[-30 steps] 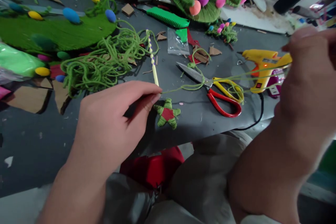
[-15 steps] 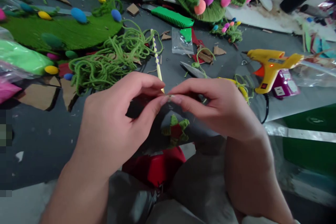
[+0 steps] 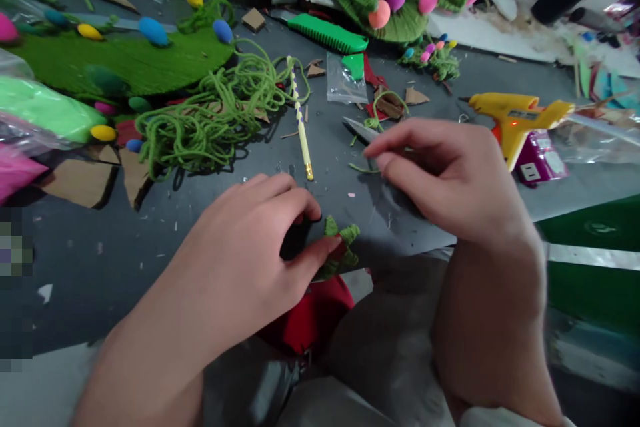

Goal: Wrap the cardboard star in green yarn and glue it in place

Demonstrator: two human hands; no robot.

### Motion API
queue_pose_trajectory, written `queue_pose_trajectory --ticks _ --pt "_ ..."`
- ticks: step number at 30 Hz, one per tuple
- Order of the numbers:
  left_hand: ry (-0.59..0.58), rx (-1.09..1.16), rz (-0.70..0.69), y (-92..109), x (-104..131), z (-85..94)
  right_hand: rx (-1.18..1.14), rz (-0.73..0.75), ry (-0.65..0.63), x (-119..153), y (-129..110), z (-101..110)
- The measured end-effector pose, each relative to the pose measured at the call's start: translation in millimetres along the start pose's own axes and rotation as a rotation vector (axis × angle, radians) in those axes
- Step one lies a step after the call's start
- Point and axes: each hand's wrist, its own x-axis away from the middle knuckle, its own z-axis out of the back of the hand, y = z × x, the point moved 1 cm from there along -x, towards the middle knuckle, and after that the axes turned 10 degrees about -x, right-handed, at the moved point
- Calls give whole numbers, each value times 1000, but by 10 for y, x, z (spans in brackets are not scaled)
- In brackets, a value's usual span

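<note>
A small green yarn-wrapped star with a red middle (image 3: 349,235) lies near the table's front edge. My left hand (image 3: 250,247) is over it, the thumb tip on the star and the forefinger curved apart from the thumb. My right hand (image 3: 440,173) hovers to the right, thumb and forefinger close together; what is between them, if anything, is hidden. A short strand of green yarn (image 3: 361,168) passes by its thumb. Just beyond its fingertips shows the pointed blade of scissors (image 3: 357,127), the handles covered by the hand. A yellow pencil (image 3: 303,137) lies between the hands.
Tangled green yarn (image 3: 200,127) lies left, by a green wrapped shape (image 3: 150,67) with coloured eggs. A green cutter (image 3: 327,33) and a small plastic bag (image 3: 345,83) are beyond. The lit yellow glue gun (image 3: 510,113) stands right. Cardboard scraps (image 3: 80,180) lie left.
My hands were pinched together over the table and have parted. The left moved down onto the star; the right moved to the right, over the scissors. The pencil's eraser end is uncovered.
</note>
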Motion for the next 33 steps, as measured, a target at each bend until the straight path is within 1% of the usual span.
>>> queue_pose_trajectory --ticks 1,4,5,7,10,15,19,22,25,28,31,33 --pt "-11 0 -9 -1 -6 -6 13 -8 -101 13 -20 14" --pt "-45 0 -23 -6 -32 -6 42 -34 -455 39 -68 -1" --pt "-66 -2 -26 -6 -42 -2 62 -41 -538 41 -78 -23" --pt "-120 -10 -30 -3 -59 4 108 -78 -620 31 -92 -78" --pt "-169 -18 -39 0 -72 7 160 -136 -621 5 -107 -156" --pt "-143 -13 -22 -7 -65 1 183 -180 -573 -22 -120 -206" --pt "-92 40 8 -14 -65 16 185 -154 -488 -21 -107 -209" --pt "-25 62 53 -22 -72 41 148 -106 -422 -14 -100 -202" --pt "93 79 140 -36 -78 77 64 -74 -361 -7 -100 -186" --pt "221 108 279 -66 -75 127 -14 -54 -300 -7 -88 -169" --pt "302 141 442 -116 -50 198 -54 -38 -265 -18 -50 -158" --pt "374 144 504 -146 -21 256 -70 -36 -254 -32 -21 -160"
